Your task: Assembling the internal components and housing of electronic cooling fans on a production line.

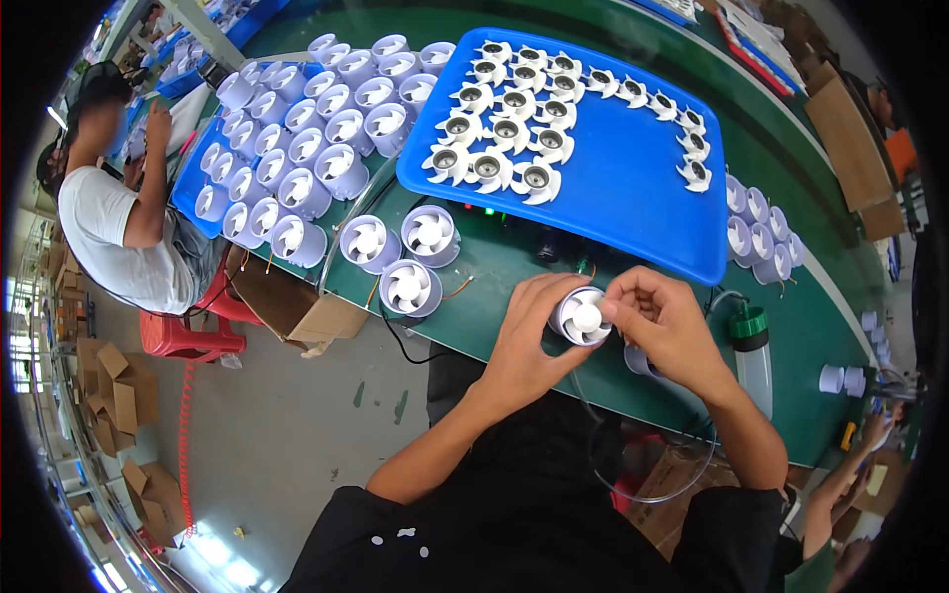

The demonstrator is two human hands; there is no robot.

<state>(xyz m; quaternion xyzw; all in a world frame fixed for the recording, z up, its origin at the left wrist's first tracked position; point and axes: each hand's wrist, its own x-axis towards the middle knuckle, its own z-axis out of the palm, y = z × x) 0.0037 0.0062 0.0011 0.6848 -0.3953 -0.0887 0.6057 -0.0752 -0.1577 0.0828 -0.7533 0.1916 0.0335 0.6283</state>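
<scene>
Over the bench's front edge my left hand [532, 341] wraps round a white fan housing [566, 334], fingers along its far side and thumb at the near side. A white fan impeller [583, 316] sits inside its opening. My right hand [664, 321] is bent over the housing's right side, thumb and forefinger closed at the impeller's edge; whether they pinch a blade I cannot make out. Partly hidden under that hand is another white cup-shaped housing [641, 362]. To the left stand three housings with impellers inside, the nearest one [409, 288] with wires trailing from it.
A blue tray [623, 212] ahead holds loose impellers in rows. Many fitted housings [336, 168] crowd the bench at left, others [766, 237] at right. A green-capped clear bottle [749, 331] with tubing [593, 445] stands at right. A person [119, 227] sits at far left.
</scene>
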